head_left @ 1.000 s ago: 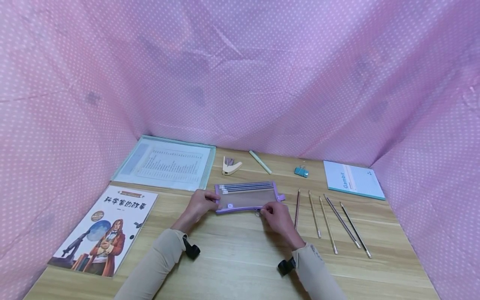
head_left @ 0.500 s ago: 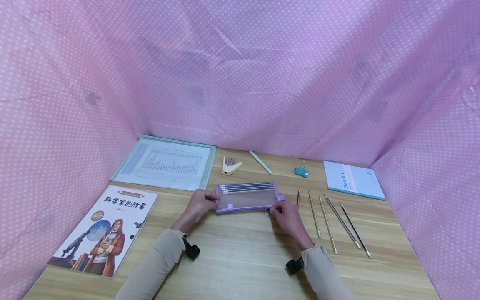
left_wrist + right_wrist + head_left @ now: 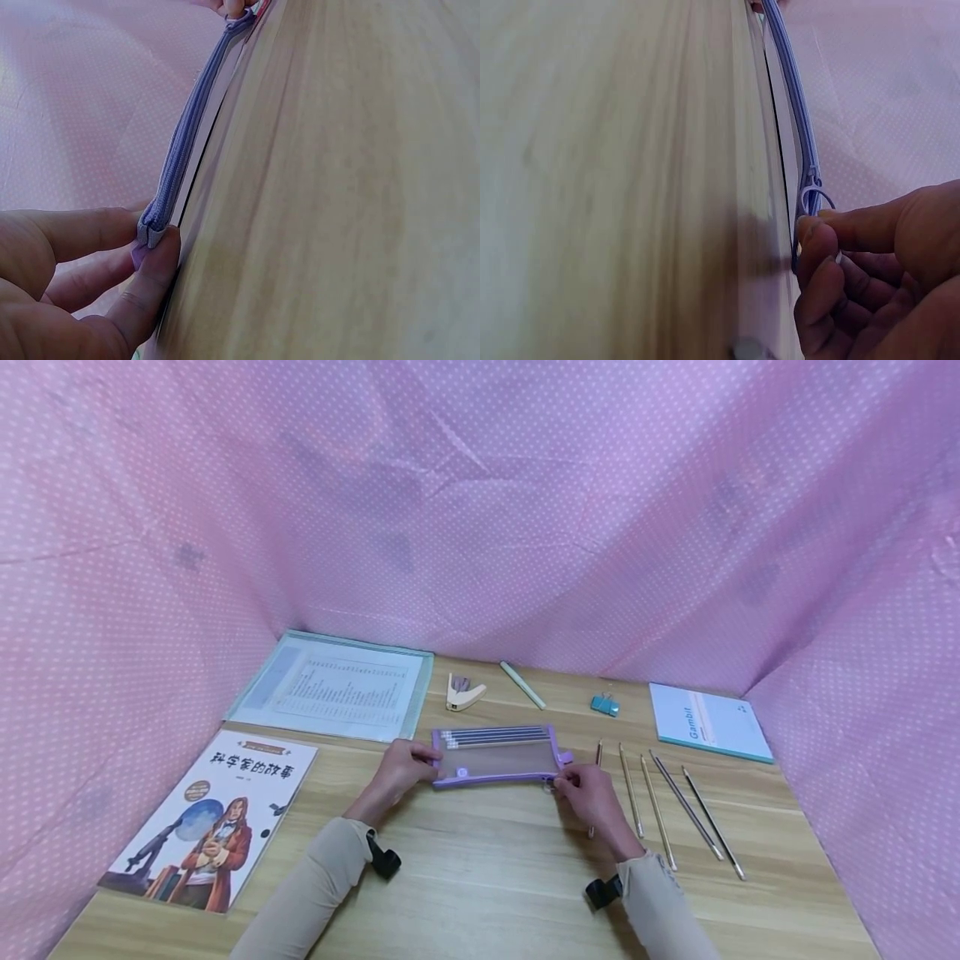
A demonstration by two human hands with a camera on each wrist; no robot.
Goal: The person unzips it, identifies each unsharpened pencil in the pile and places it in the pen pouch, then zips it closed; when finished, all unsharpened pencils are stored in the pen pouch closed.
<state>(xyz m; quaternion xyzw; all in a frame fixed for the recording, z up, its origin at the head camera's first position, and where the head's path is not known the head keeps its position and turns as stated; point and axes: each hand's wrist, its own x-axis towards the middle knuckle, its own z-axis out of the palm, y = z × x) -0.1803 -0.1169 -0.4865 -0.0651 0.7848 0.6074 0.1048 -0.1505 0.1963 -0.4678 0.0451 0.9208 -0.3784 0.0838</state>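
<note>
A see-through pencil case (image 3: 498,760) with purple edging lies in the middle of the table, several dark pencils (image 3: 495,735) showing inside along its far side. My left hand (image 3: 405,768) pinches its left end between thumb and fingers. In the left wrist view, the closed zipper (image 3: 184,139) runs away from those fingers. At the case's near right corner, my right hand (image 3: 592,793) holds the ring-shaped zipper pull (image 3: 810,199) between thumb and forefinger. The right wrist view shows the other fingers curled below it.
Several loose pencils (image 3: 660,810) lie right of the case, one partly behind my right hand. Farther back are a stapler (image 3: 465,695), a pale green pen (image 3: 522,685), a binder clip (image 3: 604,704) and a notebook (image 3: 708,722). A document pouch (image 3: 337,689) and a book (image 3: 217,822) lie left.
My right hand has moved right along the near edge of the pencil case, drawing the zipper pull to the right corner. The left hand stays at the left end.
</note>
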